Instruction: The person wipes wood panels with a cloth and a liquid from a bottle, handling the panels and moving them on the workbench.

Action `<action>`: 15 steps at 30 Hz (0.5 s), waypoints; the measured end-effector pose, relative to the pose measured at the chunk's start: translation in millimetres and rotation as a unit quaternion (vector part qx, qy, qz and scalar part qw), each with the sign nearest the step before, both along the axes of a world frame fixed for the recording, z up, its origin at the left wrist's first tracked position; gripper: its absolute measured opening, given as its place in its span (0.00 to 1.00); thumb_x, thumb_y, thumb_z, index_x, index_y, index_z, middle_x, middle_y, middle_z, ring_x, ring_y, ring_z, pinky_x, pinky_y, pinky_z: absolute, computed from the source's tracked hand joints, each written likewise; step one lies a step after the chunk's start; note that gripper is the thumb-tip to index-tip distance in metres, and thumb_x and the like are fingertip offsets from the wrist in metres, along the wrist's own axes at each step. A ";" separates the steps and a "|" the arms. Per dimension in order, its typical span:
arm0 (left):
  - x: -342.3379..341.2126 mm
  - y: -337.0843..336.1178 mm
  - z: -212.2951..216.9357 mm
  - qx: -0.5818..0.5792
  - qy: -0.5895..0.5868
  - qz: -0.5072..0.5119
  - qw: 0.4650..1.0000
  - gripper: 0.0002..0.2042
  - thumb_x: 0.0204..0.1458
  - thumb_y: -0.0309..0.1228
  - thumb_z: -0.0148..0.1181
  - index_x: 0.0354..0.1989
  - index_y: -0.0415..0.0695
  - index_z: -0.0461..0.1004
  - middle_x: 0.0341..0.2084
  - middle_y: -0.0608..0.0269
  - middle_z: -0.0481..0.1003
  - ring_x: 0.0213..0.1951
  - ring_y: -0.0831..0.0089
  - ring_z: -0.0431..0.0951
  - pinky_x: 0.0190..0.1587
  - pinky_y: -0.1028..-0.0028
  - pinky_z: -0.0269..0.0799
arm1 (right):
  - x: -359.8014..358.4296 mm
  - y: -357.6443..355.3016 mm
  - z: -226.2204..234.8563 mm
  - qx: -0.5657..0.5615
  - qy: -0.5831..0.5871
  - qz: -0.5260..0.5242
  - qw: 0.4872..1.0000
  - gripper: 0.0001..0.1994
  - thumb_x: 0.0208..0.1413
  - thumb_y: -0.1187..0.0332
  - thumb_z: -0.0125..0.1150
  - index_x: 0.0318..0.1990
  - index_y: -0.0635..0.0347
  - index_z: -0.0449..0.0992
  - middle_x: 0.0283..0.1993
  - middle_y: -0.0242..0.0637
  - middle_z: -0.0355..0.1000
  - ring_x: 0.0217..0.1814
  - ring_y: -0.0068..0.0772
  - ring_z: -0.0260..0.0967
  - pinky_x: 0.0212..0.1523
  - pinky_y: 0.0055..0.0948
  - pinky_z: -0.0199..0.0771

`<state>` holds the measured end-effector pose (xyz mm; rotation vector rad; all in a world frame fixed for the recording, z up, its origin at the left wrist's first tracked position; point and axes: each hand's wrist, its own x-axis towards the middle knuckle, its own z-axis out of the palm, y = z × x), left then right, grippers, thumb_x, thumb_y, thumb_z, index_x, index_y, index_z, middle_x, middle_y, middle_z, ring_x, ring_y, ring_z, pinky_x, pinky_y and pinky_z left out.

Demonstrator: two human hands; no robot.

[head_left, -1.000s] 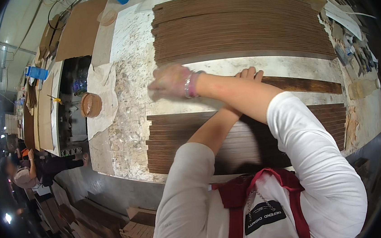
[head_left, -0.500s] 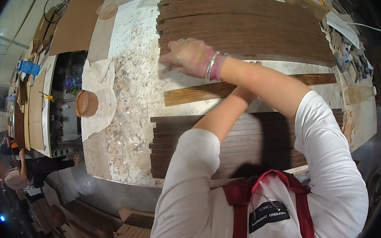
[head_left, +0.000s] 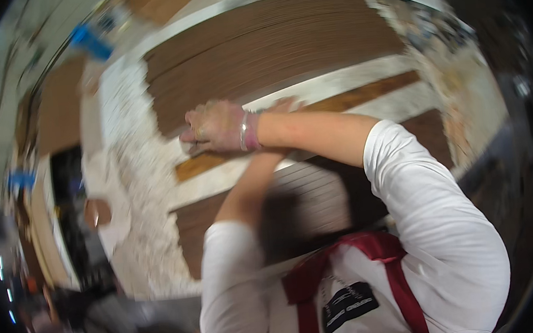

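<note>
My forearms cross over a worktable, the right over the left. My right hand [head_left: 217, 129], stained and in a pinkish glove with a silver bangle at the wrist, is closed over a small pale thing I cannot make out. It is at the left part of a single brown wood strip [head_left: 368, 94]. My left hand [head_left: 286, 105] shows only partly beyond my right wrist, beside the strip; blur and the right arm hide its fingers. Rows of dark brown strips [head_left: 268, 46] lie on the far side, and another dark row [head_left: 190, 236] on the near side.
The white, stained table [head_left: 150, 253] carries a round brown container [head_left: 97, 212] on a pale sheet at left. A blue container [head_left: 91, 42] stands at the far left. Scraps and papers [head_left: 438, 31] line the right edge. A person [head_left: 46, 325] is blurred at lower left.
The whole view has swung and blurred. My right hand has moved from the edge of the far strip row nearer to the single strip's left end. My arms remain crossed.
</note>
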<state>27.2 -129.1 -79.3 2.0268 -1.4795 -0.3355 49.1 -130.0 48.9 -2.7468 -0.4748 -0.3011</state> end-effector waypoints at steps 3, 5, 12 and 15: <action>-7.7 -0.5 31.3 0.021 -0.007 -0.058 0.998 0.24 0.58 0.40 0.54 0.61 0.46 0.64 0.59 0.51 0.64 0.60 0.54 0.63 0.63 0.59 0.56 | -91.9 -112.4 -6.8 0.114 0.043 -0.148 0.981 0.18 0.53 0.49 0.57 0.46 0.47 0.79 0.45 0.39 0.73 0.51 0.44 0.71 0.49 0.39 0.72; -26.6 -8.4 44.9 0.021 -0.211 -0.048 0.976 0.29 0.52 0.39 0.61 0.62 0.44 0.63 0.57 0.52 0.64 0.58 0.55 0.63 0.59 0.59 0.59 | -168.3 -190.9 -10.1 0.163 0.110 -0.298 0.934 0.25 0.53 0.40 0.53 0.51 0.42 0.77 0.51 0.38 0.71 0.57 0.42 0.67 0.57 0.37 0.67; -55.4 -49.0 53.7 0.044 -0.135 -0.089 0.986 0.29 0.51 0.37 0.62 0.62 0.44 0.63 0.48 0.52 0.65 0.49 0.54 0.66 0.51 0.59 0.62 | -376.3 -401.1 -28.8 0.282 0.027 -0.657 0.699 0.32 0.49 0.42 0.61 0.53 0.58 0.75 0.52 0.45 0.75 0.55 0.41 0.71 0.57 0.34 0.67; -59.9 -55.2 52.2 0.042 -0.151 -0.092 0.983 0.29 0.51 0.36 0.62 0.63 0.45 0.63 0.48 0.52 0.65 0.49 0.54 0.66 0.51 0.59 0.62 | -394.3 -446.7 -86.4 0.117 0.014 -0.610 0.783 0.29 0.51 0.42 0.58 0.52 0.56 0.76 0.52 0.48 0.74 0.56 0.46 0.70 0.56 0.35 0.67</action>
